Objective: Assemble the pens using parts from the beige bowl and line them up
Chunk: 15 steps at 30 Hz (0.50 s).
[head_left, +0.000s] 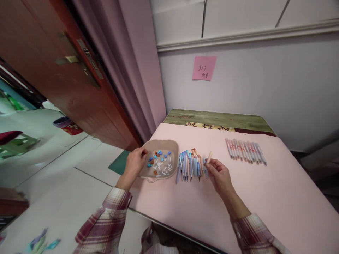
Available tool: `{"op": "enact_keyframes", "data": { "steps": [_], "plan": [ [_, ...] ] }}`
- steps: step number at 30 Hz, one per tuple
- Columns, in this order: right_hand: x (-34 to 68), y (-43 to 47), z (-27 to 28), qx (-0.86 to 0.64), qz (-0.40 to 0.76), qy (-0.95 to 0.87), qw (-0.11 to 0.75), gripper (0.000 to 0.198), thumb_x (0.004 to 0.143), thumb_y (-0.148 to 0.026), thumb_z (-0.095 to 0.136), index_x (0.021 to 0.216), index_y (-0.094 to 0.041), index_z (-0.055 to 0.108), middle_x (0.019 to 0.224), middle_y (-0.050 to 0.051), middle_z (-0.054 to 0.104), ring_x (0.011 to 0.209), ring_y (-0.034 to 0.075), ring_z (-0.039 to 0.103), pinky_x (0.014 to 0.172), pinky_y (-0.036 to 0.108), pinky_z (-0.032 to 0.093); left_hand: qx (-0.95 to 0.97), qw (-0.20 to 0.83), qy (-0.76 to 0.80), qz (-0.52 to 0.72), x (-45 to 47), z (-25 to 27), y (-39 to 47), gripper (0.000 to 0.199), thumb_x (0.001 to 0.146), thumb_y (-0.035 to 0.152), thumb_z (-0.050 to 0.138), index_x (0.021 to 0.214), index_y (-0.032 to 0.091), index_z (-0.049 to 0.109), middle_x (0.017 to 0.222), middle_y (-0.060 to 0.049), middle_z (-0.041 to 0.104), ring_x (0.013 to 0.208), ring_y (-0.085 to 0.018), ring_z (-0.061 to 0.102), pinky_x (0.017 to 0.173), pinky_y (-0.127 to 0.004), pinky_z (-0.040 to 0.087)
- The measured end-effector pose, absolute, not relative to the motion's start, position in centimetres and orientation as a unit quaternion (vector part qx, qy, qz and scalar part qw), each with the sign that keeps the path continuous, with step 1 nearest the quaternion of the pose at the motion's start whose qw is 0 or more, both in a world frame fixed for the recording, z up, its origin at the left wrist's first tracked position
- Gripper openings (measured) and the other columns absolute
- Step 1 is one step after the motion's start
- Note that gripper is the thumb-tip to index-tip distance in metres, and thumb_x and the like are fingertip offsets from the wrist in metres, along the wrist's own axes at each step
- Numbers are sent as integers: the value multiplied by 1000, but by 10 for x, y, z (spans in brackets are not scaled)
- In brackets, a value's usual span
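Note:
My right hand (219, 173) pinches a pale cream pen barrel (209, 157) upright between thumb and fingers, at the right end of a row of pens (189, 165). These pens are blue, white and peach and lie side by side on the pink table cover. Over the left rim of a beige tray (176, 165), my left hand (136, 161) has its fingertips pressed together; what they hold, if anything, is too small to make out. Small blue and brown pieces (158, 153) and short white pieces (166, 168) lie scattered in the tray.
A second row of clear pens with reddish marks (245, 151) lies at the table's right. A pink note (204, 68) is stuck to the wall behind. Left of the table stand a purple curtain (124, 63) and a brown door (66, 81).

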State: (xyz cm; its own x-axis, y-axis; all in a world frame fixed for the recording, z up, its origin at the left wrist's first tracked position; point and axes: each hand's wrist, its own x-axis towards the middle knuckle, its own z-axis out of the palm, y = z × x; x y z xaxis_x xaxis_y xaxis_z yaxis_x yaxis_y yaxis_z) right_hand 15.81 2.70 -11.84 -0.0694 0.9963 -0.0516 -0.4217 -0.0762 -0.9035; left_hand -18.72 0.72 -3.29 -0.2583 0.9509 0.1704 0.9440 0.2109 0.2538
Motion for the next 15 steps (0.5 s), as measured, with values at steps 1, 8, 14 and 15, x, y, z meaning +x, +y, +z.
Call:
{"op": "enact_keyframes", "data": {
  "steps": [1,8,14,15],
  "plan": [
    [158,27,-118,-385,622,-377,568,30,69,-35,80,93,-19,71,68,0,64,53,9,44,49,21,34,609,21,781,140,-187,-32,8,16,78,20,50,86,20,65,88,-5,70,80,-20,62,70,-28,41],
    [161,25,-116,-408,612,-384,558,33,72,-38,76,97,-17,71,69,0,59,50,7,36,45,21,29,616,89,779,81,-178,-34,14,8,74,20,58,74,21,65,78,-4,70,76,-19,62,65,-26,40],
    [160,24,-120,-398,612,-417,541,32,77,-40,70,100,-18,72,66,-1,56,51,7,36,46,21,32,610,109,783,62,-159,-49,23,9,72,17,59,73,18,68,80,-8,71,81,-21,63,72,-28,42],
    [160,24,-120,-397,613,-417,541,32,77,-41,70,100,-18,72,66,-1,55,51,8,37,47,21,32,604,111,787,60,-157,-52,24,9,72,17,59,73,17,68,80,-9,71,82,-22,63,73,-29,42]
  ]
}}
